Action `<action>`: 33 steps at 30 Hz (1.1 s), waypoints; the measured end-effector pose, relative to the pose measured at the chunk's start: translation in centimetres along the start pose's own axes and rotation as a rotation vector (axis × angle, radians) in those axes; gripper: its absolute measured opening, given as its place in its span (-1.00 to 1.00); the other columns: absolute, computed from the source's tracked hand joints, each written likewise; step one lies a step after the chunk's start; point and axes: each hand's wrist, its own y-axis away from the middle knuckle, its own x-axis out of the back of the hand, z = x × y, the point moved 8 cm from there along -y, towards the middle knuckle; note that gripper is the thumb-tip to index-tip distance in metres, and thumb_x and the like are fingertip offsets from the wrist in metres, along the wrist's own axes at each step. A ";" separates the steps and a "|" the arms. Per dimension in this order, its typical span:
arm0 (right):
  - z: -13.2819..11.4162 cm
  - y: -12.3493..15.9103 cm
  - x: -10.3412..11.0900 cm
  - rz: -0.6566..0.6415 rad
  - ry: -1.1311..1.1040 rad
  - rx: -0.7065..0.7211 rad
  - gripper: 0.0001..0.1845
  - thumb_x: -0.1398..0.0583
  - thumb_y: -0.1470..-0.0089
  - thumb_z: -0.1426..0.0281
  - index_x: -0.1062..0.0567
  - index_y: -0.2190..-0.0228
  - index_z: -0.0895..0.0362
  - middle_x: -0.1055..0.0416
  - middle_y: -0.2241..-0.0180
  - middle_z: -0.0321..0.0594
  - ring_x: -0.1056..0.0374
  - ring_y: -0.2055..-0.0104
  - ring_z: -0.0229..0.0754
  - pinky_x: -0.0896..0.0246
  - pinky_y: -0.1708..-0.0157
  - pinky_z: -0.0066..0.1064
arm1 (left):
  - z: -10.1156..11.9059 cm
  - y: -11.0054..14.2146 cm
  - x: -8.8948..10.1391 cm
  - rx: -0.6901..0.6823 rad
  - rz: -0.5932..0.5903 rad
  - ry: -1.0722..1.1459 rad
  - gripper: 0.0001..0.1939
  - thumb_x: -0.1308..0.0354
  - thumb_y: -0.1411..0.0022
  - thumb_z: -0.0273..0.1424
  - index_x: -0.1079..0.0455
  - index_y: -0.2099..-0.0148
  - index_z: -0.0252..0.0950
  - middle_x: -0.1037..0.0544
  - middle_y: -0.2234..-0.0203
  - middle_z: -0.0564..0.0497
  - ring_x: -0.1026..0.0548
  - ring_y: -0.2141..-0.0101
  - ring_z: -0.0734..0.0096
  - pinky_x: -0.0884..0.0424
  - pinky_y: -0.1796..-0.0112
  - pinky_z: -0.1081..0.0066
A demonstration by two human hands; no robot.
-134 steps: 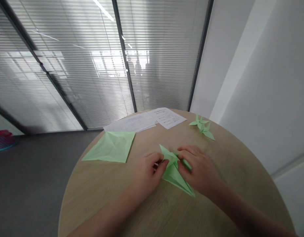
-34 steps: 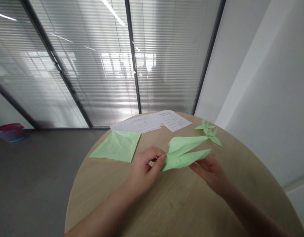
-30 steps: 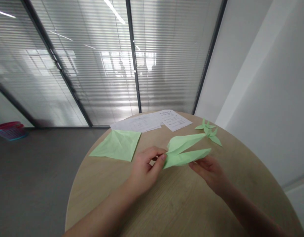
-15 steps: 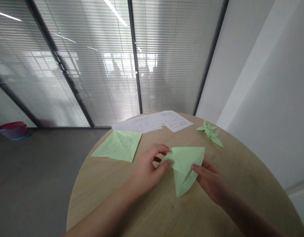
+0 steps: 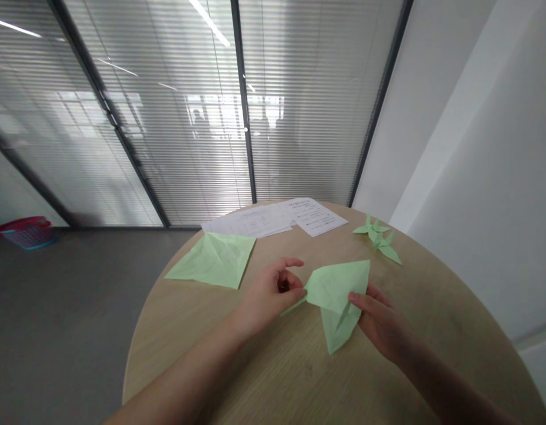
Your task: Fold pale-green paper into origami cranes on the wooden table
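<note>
Between my hands, above the table, is a partly folded piece of light green paper (image 5: 337,289), with one pointed flap hanging down toward me. My left hand (image 5: 275,289) pinches its narrow left corner between thumb and a curled finger, while the index finger stretches out above. A thin green tip pokes out below the left thumb. On the right side, my right hand (image 5: 381,321) grips the paper with the thumb on the front; its other fingers are mostly hidden behind the sheet. A creased green sheet (image 5: 215,260) lies flat to the left of my left hand.
The round wooden table (image 5: 294,378) holds printed white sheets (image 5: 250,221) at its far edge. Folded green paper figures (image 5: 379,236) lie at the far right. A red and blue basket (image 5: 27,233) stands on the floor at left. Blinds and a white wall rise behind.
The held paper has shifted slightly right, and its left corner is now pinched narrower. My left index finger has lifted off the paper. The right hand moved a little right with it.
</note>
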 end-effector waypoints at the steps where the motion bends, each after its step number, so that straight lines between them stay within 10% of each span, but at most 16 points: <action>1: 0.1 -0.1 0.2 0.001 0.031 0.005 -0.68 -0.36 0.08 0.19 -0.60 0.26 0.07 -0.60 0.26 -0.10 -0.50 0.16 0.05 -0.36 0.10 -0.14 | -0.1 -0.1 0.1 0.017 0.006 0.005 -0.54 -0.27 -0.07 -0.44 -0.33 -0.05 -0.28 -0.43 0.50 0.15 -0.39 0.48 0.52 -0.28 0.39 0.45; 12: 0.3 -0.3 1.8 0.014 0.223 0.088 -0.63 -0.39 0.05 0.09 -0.64 0.26 0.06 -0.57 0.37 -0.18 -0.44 0.31 -0.06 -0.36 0.25 -0.28 | 1.1 -0.3 1.6 -0.031 0.132 0.067 -0.58 -0.27 -0.02 -0.47 -0.33 0.03 -0.28 -0.41 0.50 0.16 -0.36 0.49 0.55 -0.25 0.41 0.47; 22: 1.1 0.0 2.0 0.046 0.243 0.049 -0.61 -0.36 0.05 0.08 -0.63 0.25 0.08 -0.58 0.32 -0.14 -0.44 0.30 -0.05 -0.35 0.25 -0.26 | 5.5 1.8 3.0 -0.486 0.321 -0.495 -0.75 -0.11 -0.20 -0.58 -0.47 0.11 -0.23 -0.53 0.36 0.01 -0.48 0.31 0.39 -0.40 0.24 0.37; 28: 1.1 -0.4 2.7 0.036 0.312 0.045 -0.46 -0.34 0.06 0.00 -0.63 0.14 0.08 -0.59 0.18 -0.03 -0.48 0.15 0.11 -0.39 0.13 -0.12 | 6.9 3.0 2.3 -0.684 0.301 -0.671 -0.79 -0.10 -0.30 -0.57 -0.51 0.17 -0.21 -0.57 0.36 -0.04 -0.48 0.30 0.32 -0.39 0.26 0.36; 33: -0.7 -0.1 2.1 0.098 0.326 0.131 -0.48 -0.33 0.06 -0.01 -0.65 0.16 0.07 -0.60 0.20 -0.05 -0.48 0.12 0.14 -0.40 0.11 -0.13 | 6.4 2.7 2.1 -0.568 0.172 -0.577 -0.83 -0.12 -0.29 -0.52 -0.53 0.22 -0.22 -0.56 0.36 -0.05 -0.48 0.26 0.30 -0.37 0.21 0.32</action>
